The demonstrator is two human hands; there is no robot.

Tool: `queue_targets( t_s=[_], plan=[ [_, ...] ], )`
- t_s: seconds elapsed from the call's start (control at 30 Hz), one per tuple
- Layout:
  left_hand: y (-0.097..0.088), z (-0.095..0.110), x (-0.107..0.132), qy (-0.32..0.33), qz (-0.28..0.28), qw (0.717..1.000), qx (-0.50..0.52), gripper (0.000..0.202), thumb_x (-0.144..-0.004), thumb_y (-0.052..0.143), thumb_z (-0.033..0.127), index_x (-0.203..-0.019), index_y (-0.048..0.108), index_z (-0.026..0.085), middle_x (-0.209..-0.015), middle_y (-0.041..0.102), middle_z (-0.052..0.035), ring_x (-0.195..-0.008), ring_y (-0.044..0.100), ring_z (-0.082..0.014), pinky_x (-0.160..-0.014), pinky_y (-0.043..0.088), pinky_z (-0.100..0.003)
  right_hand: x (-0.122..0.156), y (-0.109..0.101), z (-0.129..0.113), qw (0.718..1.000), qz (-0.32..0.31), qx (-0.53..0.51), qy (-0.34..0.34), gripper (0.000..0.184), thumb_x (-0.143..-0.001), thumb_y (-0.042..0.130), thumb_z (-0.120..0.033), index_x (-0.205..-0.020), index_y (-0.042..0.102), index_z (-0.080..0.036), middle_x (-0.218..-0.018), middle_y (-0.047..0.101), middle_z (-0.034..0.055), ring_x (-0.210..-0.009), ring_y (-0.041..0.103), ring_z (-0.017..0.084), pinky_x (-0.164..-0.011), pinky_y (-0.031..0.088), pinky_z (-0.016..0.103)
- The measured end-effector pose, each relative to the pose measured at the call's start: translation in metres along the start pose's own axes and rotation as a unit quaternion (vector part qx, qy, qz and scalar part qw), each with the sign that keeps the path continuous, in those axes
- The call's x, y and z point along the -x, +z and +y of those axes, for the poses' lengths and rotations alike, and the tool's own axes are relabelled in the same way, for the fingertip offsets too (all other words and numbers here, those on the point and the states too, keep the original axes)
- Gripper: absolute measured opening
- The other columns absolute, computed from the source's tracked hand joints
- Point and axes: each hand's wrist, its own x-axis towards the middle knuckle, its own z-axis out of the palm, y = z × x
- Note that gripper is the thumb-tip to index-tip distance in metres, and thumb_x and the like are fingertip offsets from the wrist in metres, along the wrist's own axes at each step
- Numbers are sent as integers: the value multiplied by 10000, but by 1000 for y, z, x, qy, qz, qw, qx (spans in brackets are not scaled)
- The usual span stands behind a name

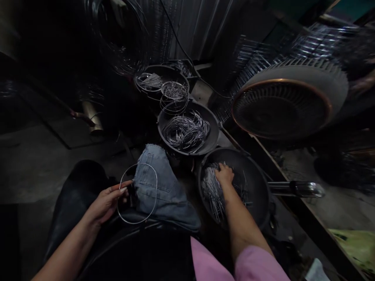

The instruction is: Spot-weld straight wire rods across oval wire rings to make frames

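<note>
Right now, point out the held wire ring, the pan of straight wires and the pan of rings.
wire ring [157, 186], head view, right arc.
pan of straight wires [254, 183], head view, bare inner wall.
pan of rings [213, 134], head view, bare right wall.

One view only: head-worn, facing forward and steeply down over the lap; left hand [106, 203] and right hand [225, 175] close below.

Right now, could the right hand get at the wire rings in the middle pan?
Probably yes. The right hand rests on the short wires in the near pan; the wire rings lie in the open middle pan just beyond, with nothing standing between.
</note>
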Motion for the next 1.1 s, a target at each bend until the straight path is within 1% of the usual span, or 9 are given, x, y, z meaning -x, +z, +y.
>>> queue_targets(
  t_s=[0.23,0.43,0.6,0.73,0.8,0.87,0.97,1.03,1.1],
  plan=[
    [-2,2,8,18,15,1000,-1,401,-598,735,140,-992,661,143,-678,618,-32,-596,557,-92,-559,467,-181,2,-8,-23,998,5,-49,-48,278,-871,481,-329,-1109,526,-194,-1145,524,72,-951,542,175,-803,468,373],
    [-2,3,9,18,-7,1000,13,374,-625,706,106,-994,650,124,-685,614,-39,-584,563,-93,-547,477,-183,1,-27,-7,993,62,-86,-46,301,-858,502,-339,-1098,526,-158,-1087,550,71,-915,557,174,-778,474,378],
    [-1,4,10,13,-59,997,48,318,-674,642,80,-990,635,115,-656,593,-33,-479,529,-81,-444,449,-184,26,-79,-1,979,144,-132,-58,267,-835,447,-279,-1026,590,-159,-946,622,69,-877,572,184,-807,443,340],
    [-2,3,18,17,-96,992,80,282,-714,604,80,-994,622,107,-682,605,-41,-504,564,-96,-478,469,-201,70,-141,-51,923,234,-283,-111,232,-747,569,-308,-943,642,-207,-849,623,28,-744,562,164,-672,430,298],
    [-4,2,21,21,-103,990,93,286,-726,592,81,-1010,612,103,-730,626,-60,-558,601,-118,-510,482,-212,88,-165,-87,875,177,-443,-84,221,-692,644,-298,-900,649,-225,-699,595,-1,-520,485,106,-462,349,240],
    [-8,0,23,30,-113,987,109,305,-730,585,78,-1034,601,98,-798,647,-87,-642,632,-148,-568,498,-236,98,-173,-125,811,87,-571,-93,203,-641,682,-284,-826,629,-220,-591,564,-21,-406,409,79,-380,264,216],
    [-12,-2,25,47,-133,980,142,317,-739,585,107,-1056,593,95,-907,660,-123,-816,640,-203,-701,498,-284,102,-146,-178,745,-136,-640,-128,249,-637,663,-298,-857,568,-233,-543,556,-54,-317,326,49,-368,289,208],
    [-14,-4,28,47,-152,971,176,315,-767,579,207,-1062,594,96,-956,658,-133,-921,615,-232,-767,479,-307,104,-107,-207,757,-261,-577,-159,256,-691,596,-323,-920,551,-217,-570,567,-48,-310,336,48,-367,322,213],
    [-16,-5,31,37,-184,960,206,382,-786,551,340,-1083,588,102,-943,662,-132,-917,615,-238,-776,471,-323,108,-65,-229,817,-255,-467,-220,242,-737,515,-331,-908,575,-171,-593,590,-14,-350,439,84,-374,366,233]
  ],
)
